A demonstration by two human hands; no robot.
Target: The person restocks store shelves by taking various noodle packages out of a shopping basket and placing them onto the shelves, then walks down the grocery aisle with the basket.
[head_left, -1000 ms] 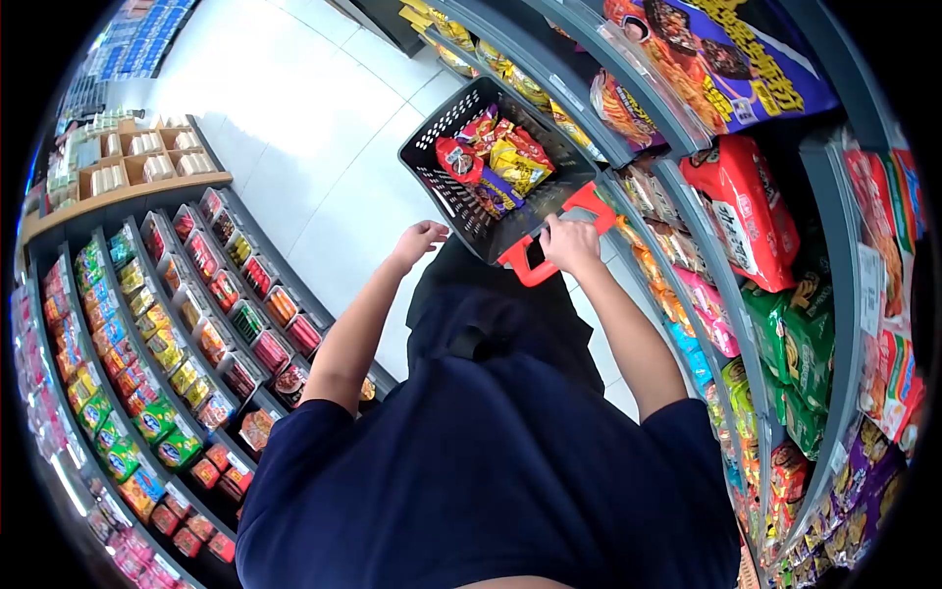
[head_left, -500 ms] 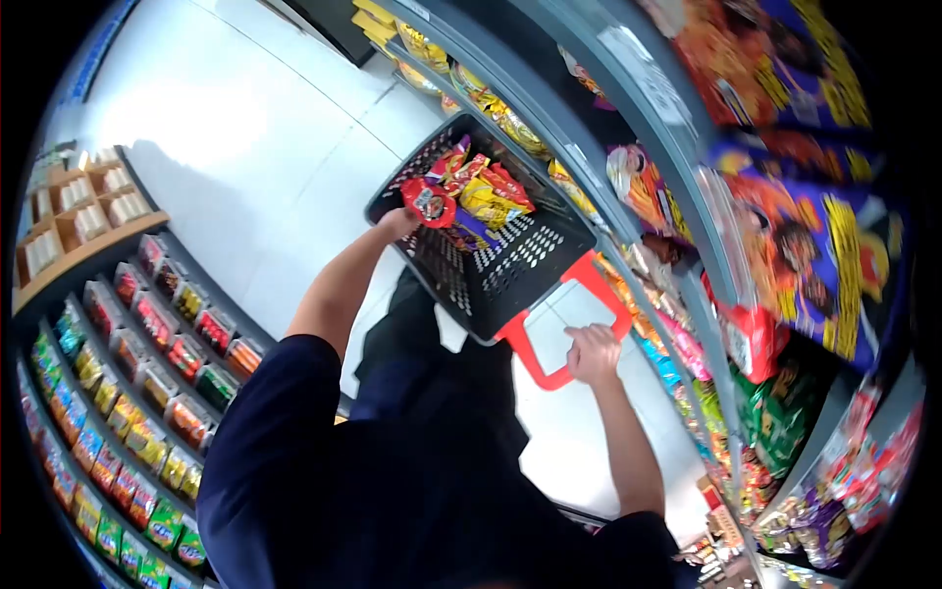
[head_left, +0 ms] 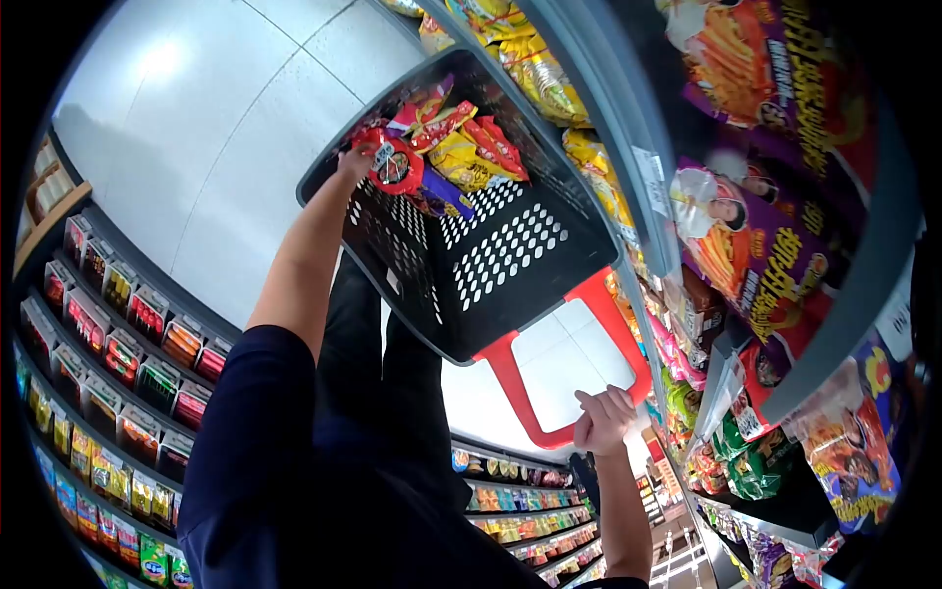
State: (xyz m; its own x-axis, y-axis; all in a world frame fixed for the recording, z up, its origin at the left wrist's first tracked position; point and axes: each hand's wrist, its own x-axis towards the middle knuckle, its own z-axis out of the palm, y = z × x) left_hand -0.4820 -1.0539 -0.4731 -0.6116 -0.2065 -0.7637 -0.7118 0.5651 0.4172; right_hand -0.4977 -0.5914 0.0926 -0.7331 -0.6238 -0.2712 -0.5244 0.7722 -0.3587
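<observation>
Black basket (head_left: pixel 496 309) is beside stocked shelves (head_left: pixel 613 118), pale tiled floor (head_left: pixel 231 113) around it.

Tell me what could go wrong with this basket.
The snack packs bunch at the end away from the red handle, so the basket might tip that way. Its rim sits close to the shelved yellow bags and could catch one if swung.
</observation>
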